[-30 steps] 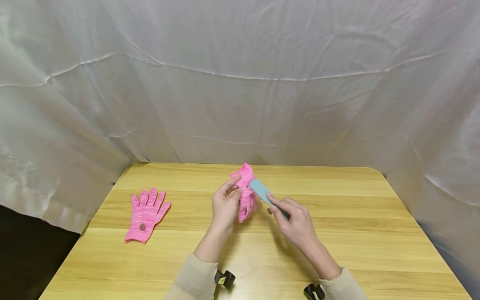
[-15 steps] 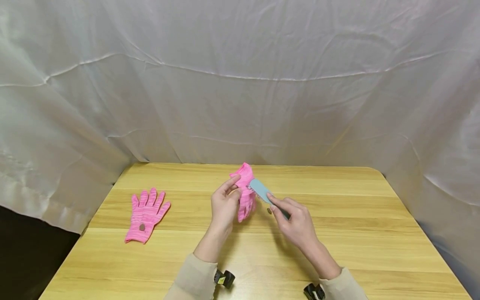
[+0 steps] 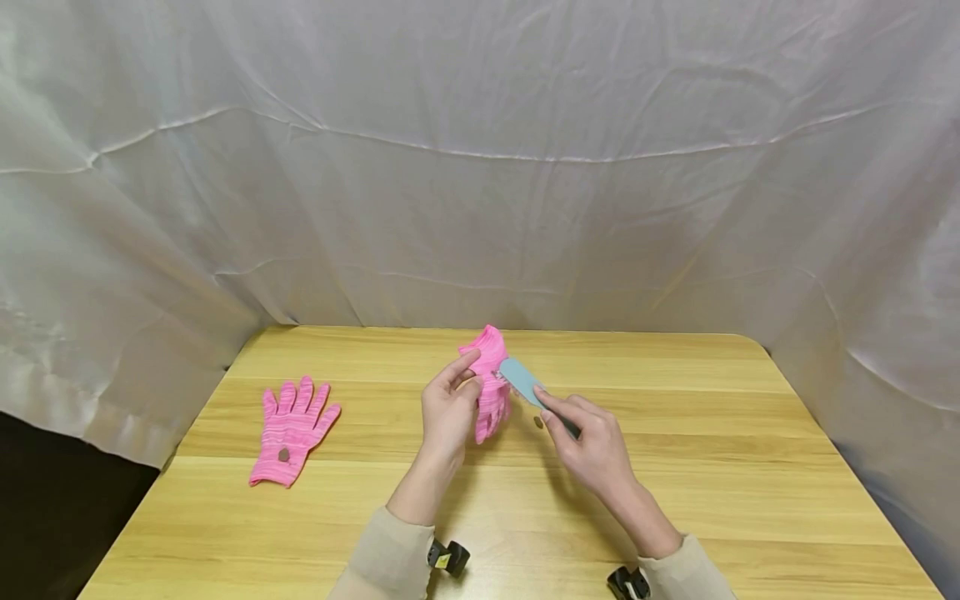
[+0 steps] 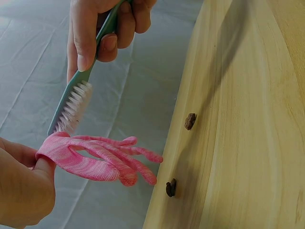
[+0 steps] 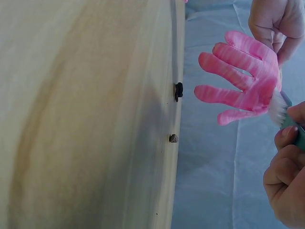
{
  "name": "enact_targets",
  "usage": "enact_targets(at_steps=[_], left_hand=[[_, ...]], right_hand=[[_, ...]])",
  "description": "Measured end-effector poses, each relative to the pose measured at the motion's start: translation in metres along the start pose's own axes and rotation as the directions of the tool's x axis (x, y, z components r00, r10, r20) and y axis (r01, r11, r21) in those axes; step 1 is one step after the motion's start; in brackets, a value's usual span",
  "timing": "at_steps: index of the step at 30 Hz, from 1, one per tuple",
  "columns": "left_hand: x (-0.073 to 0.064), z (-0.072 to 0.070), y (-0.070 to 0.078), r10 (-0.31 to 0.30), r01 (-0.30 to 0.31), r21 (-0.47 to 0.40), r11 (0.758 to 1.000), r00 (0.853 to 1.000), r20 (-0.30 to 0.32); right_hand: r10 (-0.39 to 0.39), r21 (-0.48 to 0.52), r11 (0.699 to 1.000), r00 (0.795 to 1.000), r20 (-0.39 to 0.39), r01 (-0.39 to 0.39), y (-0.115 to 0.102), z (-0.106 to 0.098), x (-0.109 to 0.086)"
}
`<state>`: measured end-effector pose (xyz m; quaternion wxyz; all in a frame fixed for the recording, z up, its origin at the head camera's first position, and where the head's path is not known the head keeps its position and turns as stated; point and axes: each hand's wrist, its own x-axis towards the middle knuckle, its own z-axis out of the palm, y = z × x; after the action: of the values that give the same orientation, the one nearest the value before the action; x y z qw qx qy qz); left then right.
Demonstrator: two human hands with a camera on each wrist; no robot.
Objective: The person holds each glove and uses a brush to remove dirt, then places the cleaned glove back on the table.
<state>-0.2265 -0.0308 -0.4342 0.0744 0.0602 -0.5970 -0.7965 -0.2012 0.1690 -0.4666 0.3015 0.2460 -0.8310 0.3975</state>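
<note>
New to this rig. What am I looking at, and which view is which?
No robot here: a person's bare hands at a wooden table. One view comes from a head-worn camera looking forward and down; the other two come from wrist cameras, one per hand. The left hand holds a pink knit glove. The right hand grips a blue-green brush, white bristles against that glove. A second pink glove lies at the person's left, bearing a brown spot. Two small dark lumps lie on the table.
</note>
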Motion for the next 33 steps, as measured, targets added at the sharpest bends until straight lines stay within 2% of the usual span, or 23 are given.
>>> enact_targets(at_steps=[14, 20, 24, 27, 33], left_hand=[[0.001, -0.001, 0.001, 0.006, -0.006, -0.014, 1.000, 1.000, -0.007], [0.005, -0.009, 0.009, 0.033, -0.034, -0.018, 0.999, 0.998, -0.044], [0.007, -0.016, 0.017, 0.055, -0.057, -0.024, 0.998, 0.997, -0.054], [0.008, -0.017, 0.020, 0.048, -0.049, -0.019, 0.999, 0.998, -0.045], [0.005, -0.012, 0.014, 0.042, -0.042, -0.007, 0.999, 0.999, -0.030]], right_hand=[[0.010, -0.004, 1.000, 1.000, 0.002, -0.010, 0.002, 0.000, -0.001], [0.045, -0.025, 0.999, 0.999, 0.010, -0.044, 0.004, -0.002, -0.003], [0.065, 0.021, 0.998, 0.998, -0.013, -0.065, 0.006, -0.004, -0.003], [0.047, 0.041, 0.998, 0.998, -0.029, -0.046, 0.004, -0.004, 0.000], [0.008, 0.097, 0.995, 0.999, -0.052, -0.003, -0.003, -0.003, 0.003]])
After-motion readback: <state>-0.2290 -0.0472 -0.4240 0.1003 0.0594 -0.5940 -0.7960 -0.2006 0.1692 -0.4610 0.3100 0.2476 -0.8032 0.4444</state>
